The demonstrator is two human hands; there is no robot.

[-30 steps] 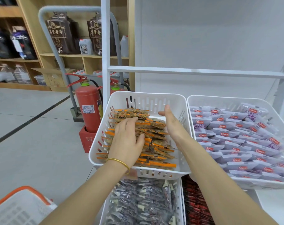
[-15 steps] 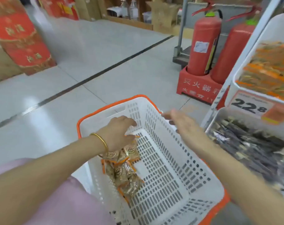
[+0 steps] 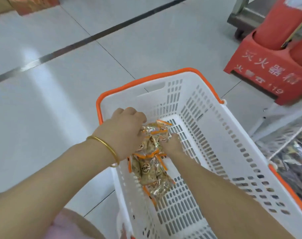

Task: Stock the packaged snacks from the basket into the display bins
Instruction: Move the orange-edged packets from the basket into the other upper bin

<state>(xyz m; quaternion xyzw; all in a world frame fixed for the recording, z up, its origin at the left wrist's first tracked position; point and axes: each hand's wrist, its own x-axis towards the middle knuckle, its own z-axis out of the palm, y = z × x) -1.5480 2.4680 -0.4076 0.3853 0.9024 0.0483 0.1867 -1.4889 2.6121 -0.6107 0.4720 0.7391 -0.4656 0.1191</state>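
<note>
**First inspector:** What do we record for materials?

**Second inspector:** We note a white plastic basket (image 3: 215,135). It is rectangular, with slotted walls and bottom and an orange rim around the top. It stands on a floor (image 3: 60,118) of glossy pale tiles crossed by a dark strip. Inside lie the snack packets (image 3: 146,173), clear crinkled film with orange edges over brown contents. They are heaped along the basket's left side.

**First inspector:** Any writing?

**Second inspector:** Each packet bears a round logo that we cannot read. The red stand (image 3: 267,69) at upper right carries white Chinese characters and "119".

**First inspector:** And the grips?

**Second inspector:** The left grip (image 3: 126,131), with a gold bangle (image 3: 103,144) on its wrist, has its fingers curled down over the top of the heap, clutching packets. The right grip (image 3: 171,145) meets the heap from the opposite side. Its fingertips are buried among the packets, so we cannot tell whether it clasps any. Further packets lie loose below both grips, nearer to us.
</note>
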